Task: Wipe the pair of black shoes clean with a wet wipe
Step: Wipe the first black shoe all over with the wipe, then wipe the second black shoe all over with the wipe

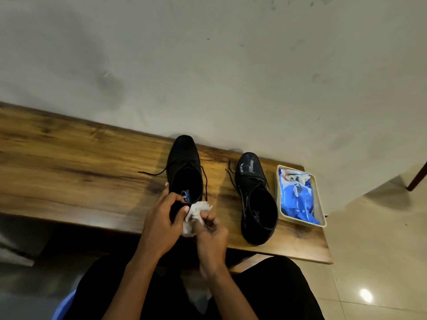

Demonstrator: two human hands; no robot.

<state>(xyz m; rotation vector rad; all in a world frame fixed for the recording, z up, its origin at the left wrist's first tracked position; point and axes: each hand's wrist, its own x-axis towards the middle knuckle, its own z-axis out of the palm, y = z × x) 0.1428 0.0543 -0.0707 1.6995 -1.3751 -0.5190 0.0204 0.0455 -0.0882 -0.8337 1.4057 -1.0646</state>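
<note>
A: Item one?
B: Left black shoe (pixel 184 167), sitting on the wooden bench (pixel 69 158), toe toward the wall (pixel 208 54), laces trailing loose to both sides. The left hand (pixel 159 225) is gripping its heel end, fingers curling over the collar and thumb lying across the back.

A: Item two?
B: Wet wipe (pixel 196 215), white and crumpled, lying against that shoe's heel. The right hand (pixel 211 236) is pinching it, fingers bunching tight round the lower part (exact finger count cannot be told).

A: Item three?
B: Right black shoe (pixel 256 197), standing apart from the first, nearer the bench's right end, toe cap showing glossy streaks, untouched by either hand.

A: Remaining stock?
B: Blue wipes packet (pixel 298 199) lying inside a cream tray (pixel 320 199), just beside the right shoe, a white wipe poking from its opening.
</note>
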